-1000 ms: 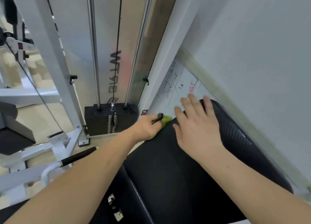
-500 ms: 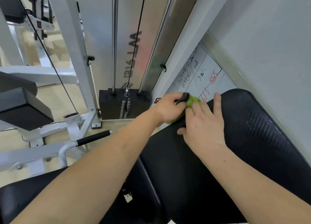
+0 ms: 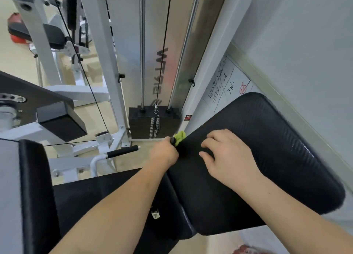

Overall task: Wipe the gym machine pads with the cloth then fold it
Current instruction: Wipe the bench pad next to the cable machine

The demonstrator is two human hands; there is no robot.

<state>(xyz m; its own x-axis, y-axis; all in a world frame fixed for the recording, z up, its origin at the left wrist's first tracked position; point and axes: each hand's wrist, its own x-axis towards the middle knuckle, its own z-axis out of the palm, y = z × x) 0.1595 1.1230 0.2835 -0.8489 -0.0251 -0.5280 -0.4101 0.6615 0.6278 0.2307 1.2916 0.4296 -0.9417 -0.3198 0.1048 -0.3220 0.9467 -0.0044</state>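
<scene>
Left hand [image 3: 165,153] has the green cloth [image 3: 180,137] bunched in its grip, right at the left edge of the black pad [image 3: 277,148]. Right hand [image 3: 228,155] holds nothing, its loosely bent fingers resting on the pad. The cloth looks soft and light, so I'd pinch two corners to fold it. Weight stack [image 3: 153,123] sits just beyond.

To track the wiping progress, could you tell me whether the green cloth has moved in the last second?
Yes: the left hand has drawn the green cloth down the pad's left edge, away from the whiteboard.
</scene>
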